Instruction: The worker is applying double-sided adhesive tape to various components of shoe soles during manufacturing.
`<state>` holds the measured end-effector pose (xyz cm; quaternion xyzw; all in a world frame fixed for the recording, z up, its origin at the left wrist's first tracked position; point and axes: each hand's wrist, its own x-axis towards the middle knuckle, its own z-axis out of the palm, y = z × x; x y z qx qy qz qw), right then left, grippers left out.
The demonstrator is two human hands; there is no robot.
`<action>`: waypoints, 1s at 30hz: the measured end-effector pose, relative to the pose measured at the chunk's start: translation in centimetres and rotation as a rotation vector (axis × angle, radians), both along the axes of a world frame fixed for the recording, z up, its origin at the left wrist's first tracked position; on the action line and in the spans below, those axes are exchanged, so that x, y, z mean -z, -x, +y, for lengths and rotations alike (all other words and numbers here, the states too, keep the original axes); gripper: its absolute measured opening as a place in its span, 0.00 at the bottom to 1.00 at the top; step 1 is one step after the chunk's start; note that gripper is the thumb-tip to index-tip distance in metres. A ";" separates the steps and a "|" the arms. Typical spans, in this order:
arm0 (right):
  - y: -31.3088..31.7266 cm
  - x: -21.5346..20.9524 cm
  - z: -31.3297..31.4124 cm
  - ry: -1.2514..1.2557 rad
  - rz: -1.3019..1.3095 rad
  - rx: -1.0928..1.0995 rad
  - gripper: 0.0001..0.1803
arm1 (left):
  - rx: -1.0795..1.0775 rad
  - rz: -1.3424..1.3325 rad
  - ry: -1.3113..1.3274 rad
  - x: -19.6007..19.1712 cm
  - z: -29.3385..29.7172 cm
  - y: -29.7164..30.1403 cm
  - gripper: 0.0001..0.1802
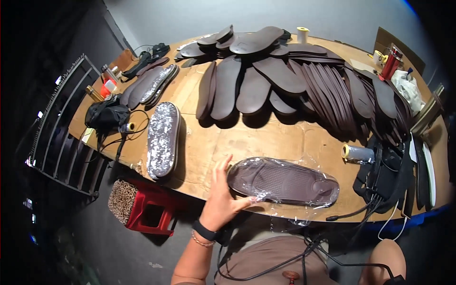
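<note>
Your left hand [223, 190] is spread in a wide curve around the left end of the wrapped sole [287, 183], thumb at the near edge on the clear film [259, 195], fingers toward the far edge. How hard it presses, you cannot tell from here. Your right hand is out of frame.

The sole lies flat at lower centre of the frame, along the near edge of the bench [202, 147]; that likely keeps it within easy reach, and your thumb there may steady it. Loose film sticks out at its right end.

At left centre, 1 shiny wrapped stack [162, 142] sits well apart from the sole, perhaps to keep it separate from the bare soles [327, 95] heaped at upper centre and upper right. Those overlap and lean on each other, probably to save room. The film roll [358, 154] lies near the sole, at right centre, seemingly handy.

You can read no brand, label or writing on any of these.
</note>
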<state>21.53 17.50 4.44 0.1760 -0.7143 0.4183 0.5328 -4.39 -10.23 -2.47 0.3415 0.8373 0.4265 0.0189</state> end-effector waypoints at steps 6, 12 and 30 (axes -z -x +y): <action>0.0 -1.9 -0.8 -0.038 -0.126 -0.042 0.09 | 0.015 0.127 0.010 -1.8 -1.1 0.4 0.59; 2.1 -3.3 -2.2 -0.057 -0.198 -0.155 0.09 | 0.163 0.241 -0.025 -4.3 -0.7 0.0 0.52; 6.7 -5.7 -9.1 -0.385 -0.346 -0.450 0.11 | 0.274 0.319 0.125 -6.2 0.4 2.2 0.12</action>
